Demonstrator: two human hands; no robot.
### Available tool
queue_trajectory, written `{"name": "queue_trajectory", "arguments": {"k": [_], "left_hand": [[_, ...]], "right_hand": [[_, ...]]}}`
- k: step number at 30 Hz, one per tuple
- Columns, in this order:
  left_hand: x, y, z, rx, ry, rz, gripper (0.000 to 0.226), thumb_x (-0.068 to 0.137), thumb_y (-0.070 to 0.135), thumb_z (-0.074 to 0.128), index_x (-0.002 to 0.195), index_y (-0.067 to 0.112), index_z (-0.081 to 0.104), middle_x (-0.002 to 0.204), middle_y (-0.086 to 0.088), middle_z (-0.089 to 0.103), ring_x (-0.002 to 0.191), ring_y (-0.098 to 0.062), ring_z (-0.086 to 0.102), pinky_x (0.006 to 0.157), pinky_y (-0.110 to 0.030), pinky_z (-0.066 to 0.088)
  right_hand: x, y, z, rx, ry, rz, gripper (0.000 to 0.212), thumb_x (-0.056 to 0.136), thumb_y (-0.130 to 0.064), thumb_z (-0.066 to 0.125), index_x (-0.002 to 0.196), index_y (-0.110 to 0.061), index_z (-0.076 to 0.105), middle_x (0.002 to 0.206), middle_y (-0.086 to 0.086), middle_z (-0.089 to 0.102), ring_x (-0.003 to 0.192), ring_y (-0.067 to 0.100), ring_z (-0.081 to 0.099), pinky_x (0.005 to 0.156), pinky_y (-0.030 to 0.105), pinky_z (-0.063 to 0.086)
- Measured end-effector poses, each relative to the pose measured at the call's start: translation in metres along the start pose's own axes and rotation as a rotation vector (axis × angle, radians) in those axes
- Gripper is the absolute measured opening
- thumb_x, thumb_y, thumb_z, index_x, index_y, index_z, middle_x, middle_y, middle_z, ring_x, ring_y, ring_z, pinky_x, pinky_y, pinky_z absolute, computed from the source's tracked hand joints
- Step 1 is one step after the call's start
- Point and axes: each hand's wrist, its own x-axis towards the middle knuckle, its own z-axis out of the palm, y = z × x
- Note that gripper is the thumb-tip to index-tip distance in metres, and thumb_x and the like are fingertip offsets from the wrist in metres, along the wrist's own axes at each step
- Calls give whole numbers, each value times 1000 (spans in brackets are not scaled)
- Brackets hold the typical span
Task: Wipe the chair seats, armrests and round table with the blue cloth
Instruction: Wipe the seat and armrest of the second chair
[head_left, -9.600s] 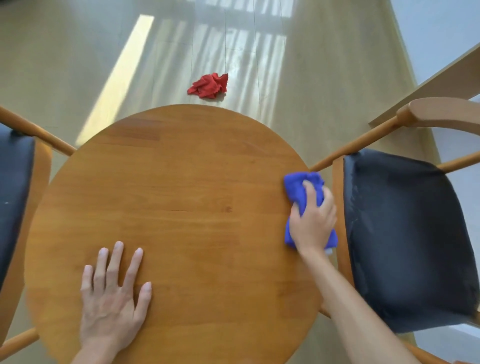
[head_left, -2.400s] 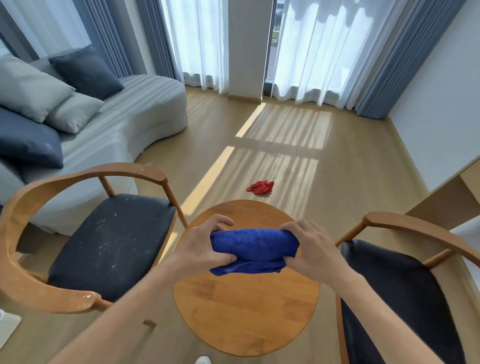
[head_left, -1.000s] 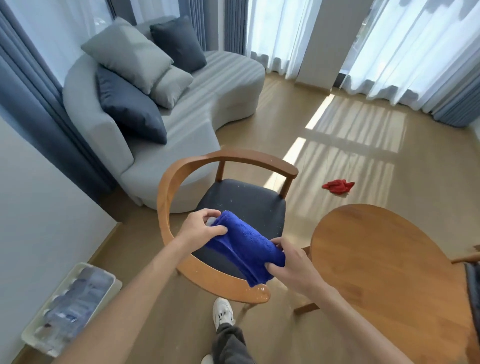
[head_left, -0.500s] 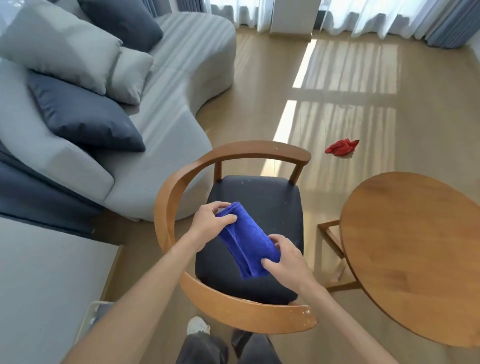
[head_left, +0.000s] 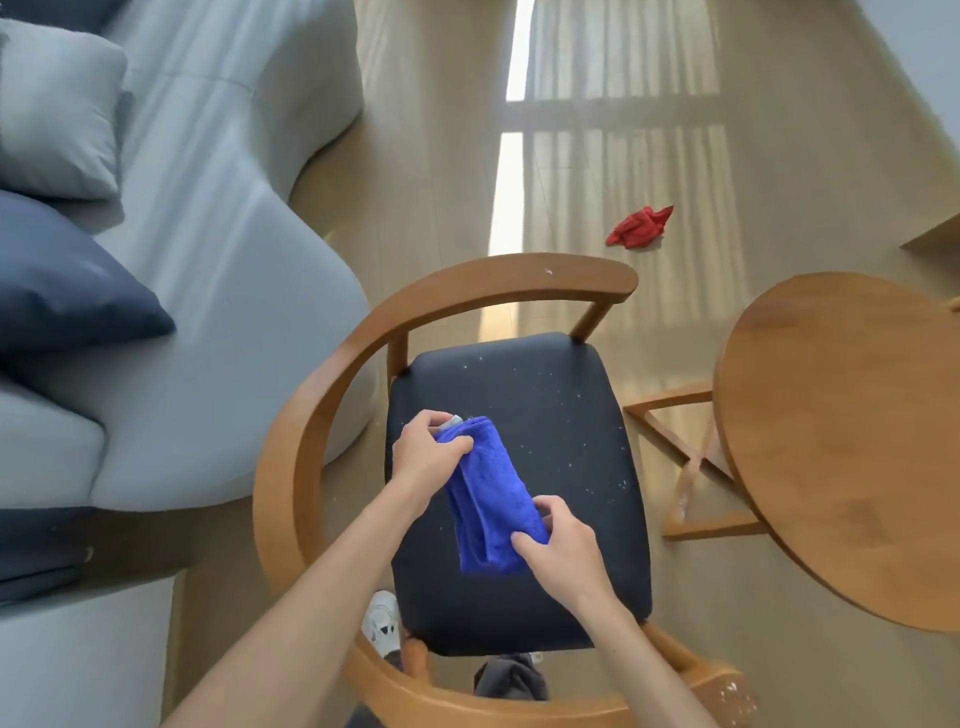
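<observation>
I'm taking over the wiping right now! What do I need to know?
Left hand grips the top end of the blue cloth; right hand pinches its lower end, holding it folded above the chair seat.
The seat and the armrest show white specks, so neither looks wiped yet.
The round table stands to the right.
Left: wipe this seat, then its armrests.
</observation>
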Motion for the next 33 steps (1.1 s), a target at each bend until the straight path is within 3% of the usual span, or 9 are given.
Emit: {"name": "queue_trajectory", "arguments": {"k": [6, 10, 13, 15, 19, 21, 24, 26, 33], "left_hand": [[88, -3, 21, 91, 13, 100, 26, 88, 23, 66, 111, 25, 55, 101, 9, 61, 83, -4, 57, 62, -13, 43], [119, -6, 26, 258, -22, 154, 37, 93, 16, 57, 130, 18, 51, 126, 1, 59, 108, -14, 57, 84, -19, 43], [116, -8, 16, 395, 13, 263, 38, 93, 14, 55, 131, 17, 50, 130, 1, 55, 118, -14, 53, 92, -22, 40], [106, -4, 3, 465, 97, 420, 34, 91, 11, 54, 125, 14, 55, 124, -1, 57, 115, -16, 51, 94, -25, 41], [103, 16, -43, 697, 502, 716, 31, 77, 3, 59, 107, 6, 61, 107, -11, 59, 103, -32, 48, 87, -39, 42], [115, 26, -62, 815, 567, 607, 45, 75, 10, 60, 119, 6, 53, 119, -14, 53, 113, -37, 42, 91, -44, 36], [132, 28, -74, 1030, 373, 264, 75, 82, 33, 55, 145, 11, 21, 142, -14, 34, 137, -34, 19, 109, -48, 20], [141, 20, -72, 1158, 284, 149, 83, 86, 47, 45, 149, 12, 3, 147, -14, 28, 144, -33, 9, 114, -50, 13], [155, 7, -63, 1221, 402, 225, 74, 90, 43, 43, 146, 5, 13, 137, -23, 39, 131, -38, 32, 96, -51, 37]], "right_hand": [[85, 2, 23, -17, 108, 45, 31, 87, -26, 54, 118, -29, 50, 90, -14, 63, 74, 6, 62, 55, 18, 45], [133, 6, 32, -253, 92, 35, 40, 95, -28, 48, 133, -19, 44, 117, -2, 60, 103, 19, 57, 83, 32, 49], [153, 9, 44, -464, 188, -95, 46, 97, -29, 48, 141, -17, 39, 138, 0, 45, 121, 21, 44, 99, 31, 40], [156, 5, 54, -465, 262, -233, 51, 94, -27, 55, 142, -16, 42, 145, 6, 39, 127, 25, 39, 103, 34, 39], [168, -9, 76, -473, 309, -343, 67, 87, -34, 64, 147, -18, 37, 154, 19, 24, 138, 37, 30, 110, 44, 33], [179, -14, 82, -505, 311, -338, 75, 86, -41, 64, 150, -20, 30, 156, 21, 19, 140, 39, 26, 113, 47, 29], [198, -18, 93, -556, 305, -310, 81, 81, -46, 67, 149, -20, 32, 154, 24, 22, 137, 44, 31, 110, 50, 31], [208, -19, 105, -609, 320, -295, 80, 75, -48, 72, 144, -18, 44, 148, 26, 34, 129, 46, 42, 103, 52, 39], [241, 7, 121, -709, 472, -365, 56, 86, -46, 57, 137, -25, 51, 144, 24, 42, 120, 42, 49, 91, 50, 44]]}}
